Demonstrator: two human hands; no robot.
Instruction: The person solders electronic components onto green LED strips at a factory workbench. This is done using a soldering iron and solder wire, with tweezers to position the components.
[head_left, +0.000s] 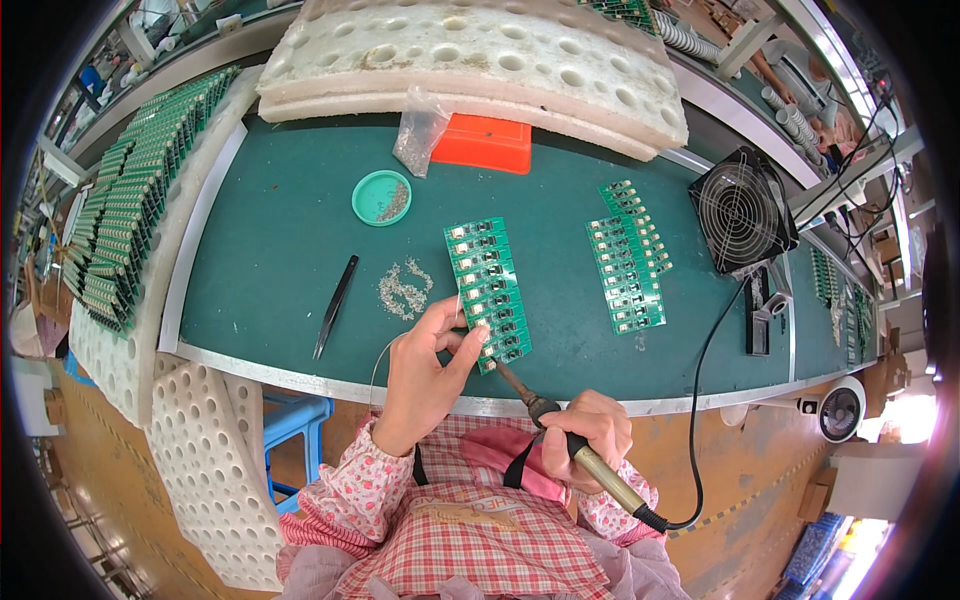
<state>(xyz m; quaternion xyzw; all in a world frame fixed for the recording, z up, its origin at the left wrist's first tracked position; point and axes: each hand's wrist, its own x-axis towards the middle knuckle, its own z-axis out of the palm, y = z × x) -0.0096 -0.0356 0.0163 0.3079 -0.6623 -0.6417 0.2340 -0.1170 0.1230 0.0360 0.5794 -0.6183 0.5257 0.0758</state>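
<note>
A green circuit board panel [487, 270] with rows of small components lies slightly tilted on the green mat in front of me. My left hand [430, 365] is closed in a pinch over its lower left edge, the fingertips against the board. A thin solder wire [376, 372] loops out beside this hand and seems to run through its fingers. In my right hand [590, 435] I grip a soldering iron [603, 472], its tip at the board's near end. Black tweezers [336, 307] and a scatter of tiny parts [404, 290] lie left of the board.
Other board panels [627, 270] lie to the right, near a black fan [742, 212] and an iron stand [760, 318]. A green dish [358, 203], a plastic bag [420, 135], a red tray [485, 143] and white foam [470, 60] are behind. Stacked boards [145, 200] stand left.
</note>
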